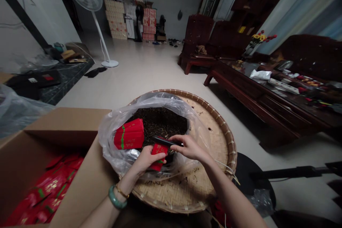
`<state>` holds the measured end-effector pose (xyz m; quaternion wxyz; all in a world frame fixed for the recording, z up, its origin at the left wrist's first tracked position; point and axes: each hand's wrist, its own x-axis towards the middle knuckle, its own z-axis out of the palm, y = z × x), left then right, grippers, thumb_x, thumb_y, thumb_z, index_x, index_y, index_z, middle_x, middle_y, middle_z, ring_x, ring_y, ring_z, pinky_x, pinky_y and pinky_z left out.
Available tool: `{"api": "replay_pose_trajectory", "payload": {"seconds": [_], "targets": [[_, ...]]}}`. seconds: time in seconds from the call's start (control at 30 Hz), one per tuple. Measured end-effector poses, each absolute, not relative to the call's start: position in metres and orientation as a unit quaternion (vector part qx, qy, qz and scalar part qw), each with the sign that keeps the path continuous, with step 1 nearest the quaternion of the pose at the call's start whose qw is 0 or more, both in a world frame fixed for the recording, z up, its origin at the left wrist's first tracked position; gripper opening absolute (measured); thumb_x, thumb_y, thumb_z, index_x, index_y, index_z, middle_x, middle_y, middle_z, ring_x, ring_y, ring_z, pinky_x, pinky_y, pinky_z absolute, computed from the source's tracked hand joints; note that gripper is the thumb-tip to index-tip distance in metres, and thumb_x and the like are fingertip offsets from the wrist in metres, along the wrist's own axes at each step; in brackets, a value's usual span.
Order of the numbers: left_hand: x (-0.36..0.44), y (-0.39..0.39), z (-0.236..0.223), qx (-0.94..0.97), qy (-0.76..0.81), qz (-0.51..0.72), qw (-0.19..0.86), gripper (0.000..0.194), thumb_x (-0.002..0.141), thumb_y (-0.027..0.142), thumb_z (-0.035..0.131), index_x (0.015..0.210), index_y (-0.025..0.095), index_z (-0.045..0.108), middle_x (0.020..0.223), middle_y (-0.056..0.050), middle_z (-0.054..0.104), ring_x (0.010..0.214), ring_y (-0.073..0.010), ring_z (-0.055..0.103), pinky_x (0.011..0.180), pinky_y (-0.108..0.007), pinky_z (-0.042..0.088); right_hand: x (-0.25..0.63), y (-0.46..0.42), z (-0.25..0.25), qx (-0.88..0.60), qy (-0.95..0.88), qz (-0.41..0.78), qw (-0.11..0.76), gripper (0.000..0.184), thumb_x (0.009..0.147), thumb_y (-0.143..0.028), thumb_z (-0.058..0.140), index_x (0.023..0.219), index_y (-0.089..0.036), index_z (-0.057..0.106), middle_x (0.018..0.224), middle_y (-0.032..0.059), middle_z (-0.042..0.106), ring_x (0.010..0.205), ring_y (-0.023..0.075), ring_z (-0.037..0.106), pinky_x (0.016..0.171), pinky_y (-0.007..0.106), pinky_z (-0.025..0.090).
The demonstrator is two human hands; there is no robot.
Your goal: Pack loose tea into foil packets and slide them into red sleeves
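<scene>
My left hand point(148, 158) grips a small red packet point(158, 154) with a green band, its fingers closed round the sides. In my right hand point(189, 146) is a slim black tool point(162, 141), perhaps a handheld bag sealer; its far end lies across the packet's top edge. Both hands are over an open clear plastic bag point(196, 119) of dark loose tea leaves point(162, 117). A stack of flat red packets point(130, 134) rests on the leaves at the left. The bag sits on a round woven bamboo tray point(216, 139).
A cardboard box point(88, 171) of red packets point(53, 188) stands open at the left. Right of the tray are a black round base point(248, 174) and a dark wooden table point(256, 96) with clutter. A white standing fan point(98, 25) is further back, near stacked cartons point(116, 17).
</scene>
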<state>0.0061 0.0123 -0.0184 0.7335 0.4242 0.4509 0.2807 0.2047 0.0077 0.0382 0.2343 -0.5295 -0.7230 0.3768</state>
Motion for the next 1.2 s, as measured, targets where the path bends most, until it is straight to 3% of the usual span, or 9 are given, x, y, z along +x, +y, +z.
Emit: {"api": "replay_pose_trajectory", "payload": {"seconds": [0.53,0.73,0.9,1.03,1.2], "targets": [[0.008,0.013,-0.016,0.415,0.452,0.288,0.735,0.046,0.054,0.039,0.081,0.086,0.009,0.066,0.084,-0.011,0.073,0.06,-0.0178,0.069,0.05,-0.023,0.051,0.211,0.009,0.037,-0.532,-0.707,0.39,0.255,0.031,0.077,-0.027,0.063,0.106,-0.017,0.065,0.099,0.0055,0.071,0.088,0.021,0.063,0.078,0.031,0.048],[0.008,0.013,-0.014,0.414,0.453,0.28,0.739,0.046,0.055,0.039,0.08,0.086,0.009,0.065,0.084,-0.011,0.073,0.061,-0.0184,0.069,0.048,-0.022,0.05,0.208,0.008,0.036,-0.53,-0.706,0.391,0.261,0.027,0.078,-0.029,0.061,0.103,-0.018,0.066,0.098,0.005,0.071,0.084,0.0203,0.063,0.072,0.029,0.048],[0.007,0.013,-0.014,0.414,0.457,0.29,0.732,0.044,0.055,0.039,0.081,0.083,0.01,0.064,0.081,-0.01,0.073,0.059,-0.018,0.069,0.048,-0.022,0.049,0.22,0.015,0.026,-0.545,-0.651,0.44,0.291,0.036,0.078,-0.037,0.061,0.108,-0.016,0.062,0.093,0.0053,0.07,0.072,0.0173,0.063,0.066,0.029,0.05],[0.006,0.012,-0.015,0.405,0.457,0.287,0.738,0.045,0.053,0.039,0.081,0.082,0.011,0.063,0.083,-0.011,0.073,0.06,-0.018,0.069,0.048,-0.022,0.049,0.248,0.025,-0.001,-0.661,-0.643,0.276,0.271,0.035,0.078,-0.032,0.06,0.108,-0.015,0.062,0.106,0.0103,0.067,0.094,0.024,0.061,0.084,0.037,0.047],[0.005,0.011,-0.017,0.399,0.456,0.289,0.742,0.045,0.053,0.039,0.081,0.082,0.011,0.062,0.084,-0.011,0.073,0.06,-0.0174,0.069,0.048,-0.022,0.049,0.255,0.022,-0.018,-0.702,-0.673,0.128,0.195,0.034,0.081,-0.03,0.058,0.111,-0.013,0.061,0.105,0.0162,0.066,0.096,0.0298,0.058,0.085,0.042,0.044]]}}
